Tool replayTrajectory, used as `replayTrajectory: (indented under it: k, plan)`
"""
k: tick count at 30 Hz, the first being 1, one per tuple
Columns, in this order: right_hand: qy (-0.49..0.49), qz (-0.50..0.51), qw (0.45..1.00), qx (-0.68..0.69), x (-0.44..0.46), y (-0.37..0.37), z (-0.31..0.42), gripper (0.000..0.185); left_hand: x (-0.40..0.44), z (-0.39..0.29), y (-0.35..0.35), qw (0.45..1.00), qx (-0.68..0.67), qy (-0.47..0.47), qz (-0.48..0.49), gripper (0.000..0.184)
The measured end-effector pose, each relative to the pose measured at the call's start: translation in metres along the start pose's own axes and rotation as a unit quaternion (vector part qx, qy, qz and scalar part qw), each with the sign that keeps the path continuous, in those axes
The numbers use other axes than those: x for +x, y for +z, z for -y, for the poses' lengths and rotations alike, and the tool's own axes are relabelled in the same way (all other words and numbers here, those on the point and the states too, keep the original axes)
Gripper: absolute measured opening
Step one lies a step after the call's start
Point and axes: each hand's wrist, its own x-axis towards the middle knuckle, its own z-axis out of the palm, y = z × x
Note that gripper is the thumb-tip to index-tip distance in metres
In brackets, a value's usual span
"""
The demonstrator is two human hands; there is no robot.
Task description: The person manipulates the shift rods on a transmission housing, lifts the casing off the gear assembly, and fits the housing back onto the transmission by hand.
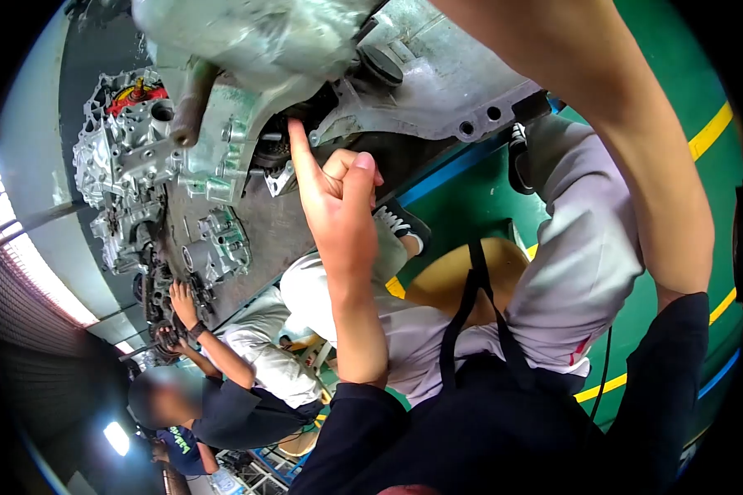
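Note:
My left hand (338,190) reaches up to a large grey cast-metal housing (437,91). Its index finger is stretched out, with the tip at a dark gap in the casting. The thumb stands apart and the other fingers are curled; no object shows in the hand. Inside the gap are dark, round, ridged parts (274,150), partly hidden. A rounded metal section (256,37) covers the top of the view, with a rusty shaft (194,103) sticking out of it. My right forearm (636,115) runs past the top edge, so the right hand is out of sight.
On the dark workbench (276,227) lie a silver gearbox casing (124,140) and a smaller metal casting (223,243). Further along, a co-worker's hands (183,304) touch dark metal parts. A stool (437,276) stands beneath me on the green floor (470,194).

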Motion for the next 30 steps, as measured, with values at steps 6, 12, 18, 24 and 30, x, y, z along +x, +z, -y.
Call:
replayTrajectory:
  k: [6, 12, 18, 24, 30]
  plan:
    - [0.009, -0.002, 1.000, 0.021, -0.002, -0.001, 0.004, 0.020, 0.001, 0.000, -0.008, 1.000, 0.004, -0.003, 0.026, 0.089]
    - [0.001, -0.007, 1.000, -0.001, -0.006, -0.007, -0.001, 0.020, -0.014, -0.005, -0.032, 0.996, 0.076, 0.018, -0.033, 0.063]
    - [-0.011, -0.011, 1.000, -0.022, -0.006, -0.010, -0.004, 0.019, 0.004, -0.001, -0.147, 0.946, -0.162, 0.082, -0.268, 0.031]
    - [-0.036, 0.004, 0.999, -0.015, 0.003, -0.002, 0.001, 0.019, 0.056, -0.057, -0.142, 0.965, 0.012, 0.064, -0.256, 0.065]
    - [-0.083, 0.054, 0.995, -0.018, 0.025, 0.014, 0.002, 0.019, 0.081, -0.048, -0.138, 0.962, 0.038, 0.077, -0.258, 0.046]
